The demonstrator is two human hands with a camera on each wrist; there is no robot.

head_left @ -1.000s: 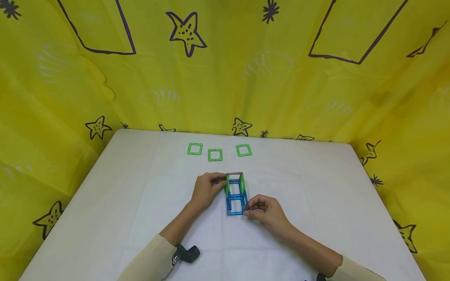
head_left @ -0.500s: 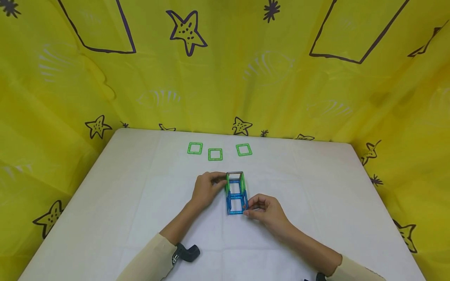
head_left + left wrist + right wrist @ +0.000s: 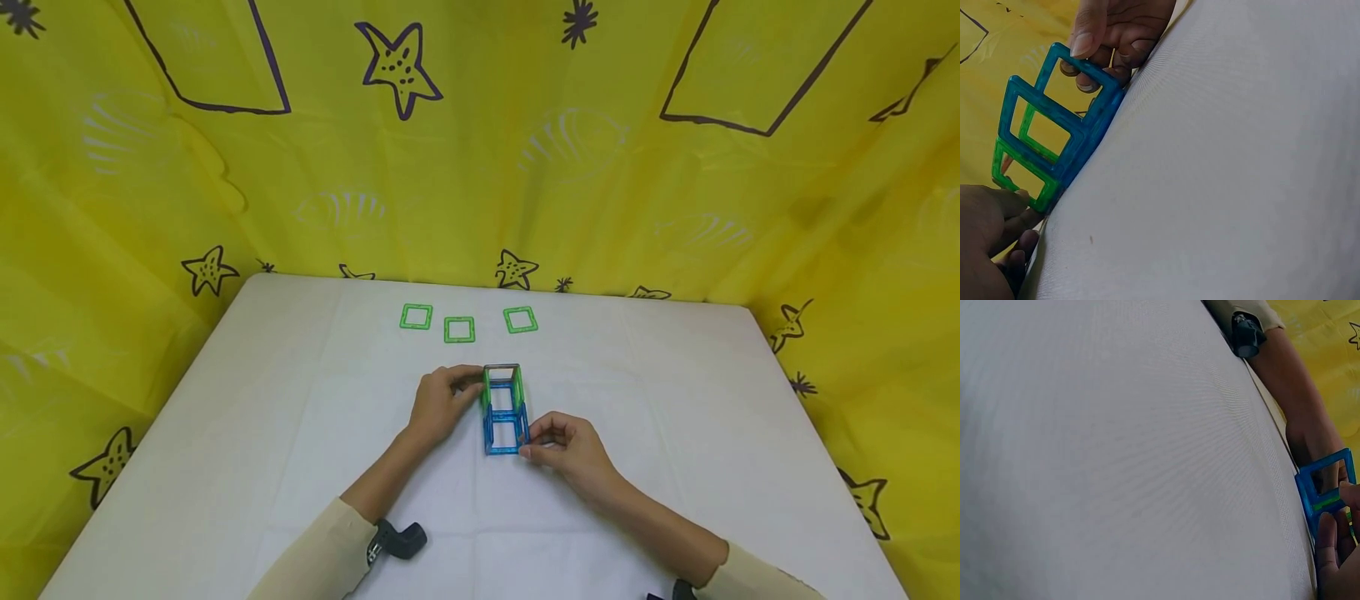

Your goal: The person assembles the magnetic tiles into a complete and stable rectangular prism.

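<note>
A small open structure of square magnetic tiles [image 3: 504, 415] stands on the white table, blue at the near end and green at the far end. A dark, greyish edge [image 3: 501, 366] crosses its far top. My left hand [image 3: 438, 408] grips the far left side, thumb and fingers at the green tile [image 3: 1046, 195] in the left wrist view. With thumb and fingertips, my right hand [image 3: 576, 457] pinches the near right blue tile [image 3: 1102, 77]. Most of the left hand's fingertips are hidden behind the tiles in the right wrist view, where a blue tile [image 3: 1350, 464] shows at the edge.
Beyond the structure, three loose green square tiles, a left [image 3: 416, 327], a middle [image 3: 459, 340] and a right one [image 3: 521, 330], lie flat. A yellow patterned curtain [image 3: 465, 167] borders the table [image 3: 637, 358] at the back and sides.
The tile structure has shifted very slightly away from me. My right hand has moved a little the same way; the left hand keeps nearly the same spot. The loose green tiles stay put.
</note>
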